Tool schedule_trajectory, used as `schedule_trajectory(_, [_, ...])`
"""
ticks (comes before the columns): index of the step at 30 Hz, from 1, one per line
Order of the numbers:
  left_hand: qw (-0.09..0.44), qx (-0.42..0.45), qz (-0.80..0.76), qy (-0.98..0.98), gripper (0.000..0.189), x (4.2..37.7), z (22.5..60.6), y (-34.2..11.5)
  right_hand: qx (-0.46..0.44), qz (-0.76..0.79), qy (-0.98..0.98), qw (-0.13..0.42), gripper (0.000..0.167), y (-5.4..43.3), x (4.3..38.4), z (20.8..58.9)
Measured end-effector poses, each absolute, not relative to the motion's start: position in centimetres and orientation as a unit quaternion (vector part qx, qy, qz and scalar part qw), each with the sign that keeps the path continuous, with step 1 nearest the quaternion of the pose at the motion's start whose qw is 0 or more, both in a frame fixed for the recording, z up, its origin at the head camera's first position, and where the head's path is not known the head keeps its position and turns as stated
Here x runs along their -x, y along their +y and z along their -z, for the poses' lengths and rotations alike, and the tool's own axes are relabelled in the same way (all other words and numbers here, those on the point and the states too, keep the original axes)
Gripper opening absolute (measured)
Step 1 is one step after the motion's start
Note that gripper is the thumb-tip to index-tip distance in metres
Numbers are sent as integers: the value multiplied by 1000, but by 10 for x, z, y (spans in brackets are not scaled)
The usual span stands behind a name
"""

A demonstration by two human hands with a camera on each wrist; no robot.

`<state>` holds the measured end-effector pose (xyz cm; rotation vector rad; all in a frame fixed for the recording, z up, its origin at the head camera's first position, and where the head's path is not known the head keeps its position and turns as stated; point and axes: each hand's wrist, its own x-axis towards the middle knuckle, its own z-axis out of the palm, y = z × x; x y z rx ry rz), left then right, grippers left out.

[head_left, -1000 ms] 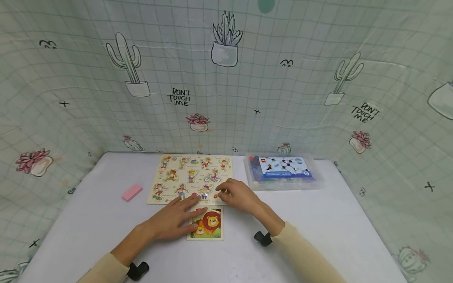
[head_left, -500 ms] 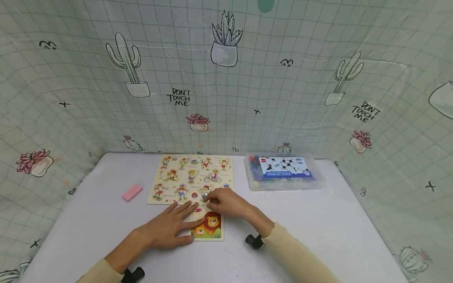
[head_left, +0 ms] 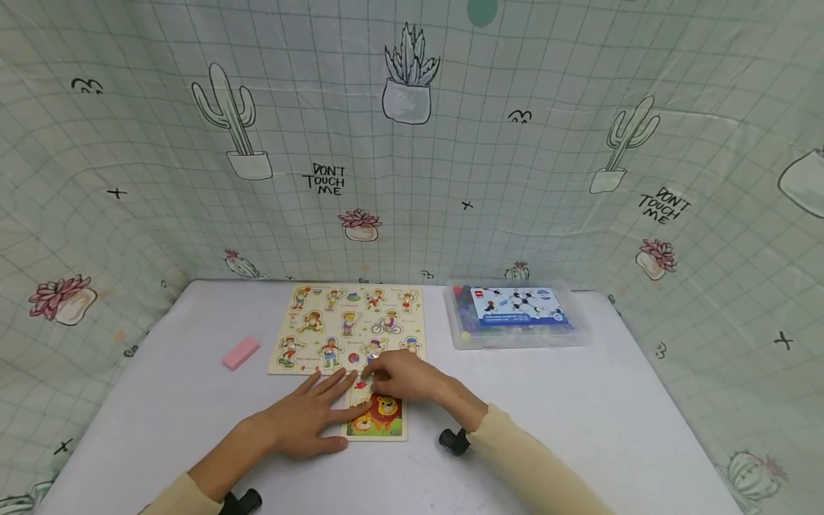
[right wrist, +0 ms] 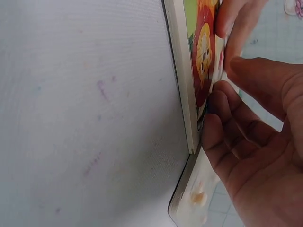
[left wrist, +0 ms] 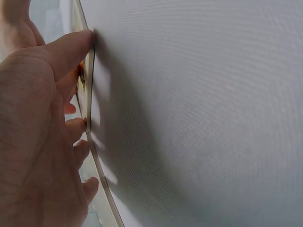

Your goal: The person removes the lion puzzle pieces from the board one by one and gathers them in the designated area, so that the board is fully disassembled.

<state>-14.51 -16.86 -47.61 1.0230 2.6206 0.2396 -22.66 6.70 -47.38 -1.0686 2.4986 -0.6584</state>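
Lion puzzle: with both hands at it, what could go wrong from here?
The lion puzzle lies close against the near edge of the figure board, so a forward push might shift both. The left hand spreads over the puzzle's left side and could nudge it askew. The right hand works close beside those fingers, so they may bump.

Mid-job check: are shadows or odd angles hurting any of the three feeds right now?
Head: soft, even light, though captions on the cream wooden board with cartoon children are mostly too small to read; left wrist: a broad shadow on the white tabletop beside the bare left hand; right wrist: the cream-edged rectangular lion panel shows steeply slanted, shadow near its lower corner.
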Motion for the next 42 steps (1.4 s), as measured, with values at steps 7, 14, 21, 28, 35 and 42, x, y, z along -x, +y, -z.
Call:
schedule_trajectory(7, [163, -357, -97, 915, 59, 143, 474, -170, 384, 203, 884, 173, 24, 61, 227, 475])
schedule_trajectory(14, [176, -353, -108, 912, 59, 143, 475, -170, 383, 198, 885, 178, 29, 57, 227, 475])
schedule_trajectory(21, [183, -351, -110, 912, 59, 142, 476, -171, 389, 187, 886, 172, 32, 56, 224, 477])
schedule_trajectory(28, [189, -347, -115, 911, 61, 143, 473, -171, 398, 186, 881, 174, 32, 54, 224, 475])
schedule_trajectory(35, [182, -350, -114, 912, 60, 145, 476, -171, 385, 187, 886, 180, 31, 52, 224, 475])
schedule_trajectory(42, [183, -341, -110, 915, 59, 142, 477, -170, 373, 202, 885, 191, 33, 51, 222, 476])
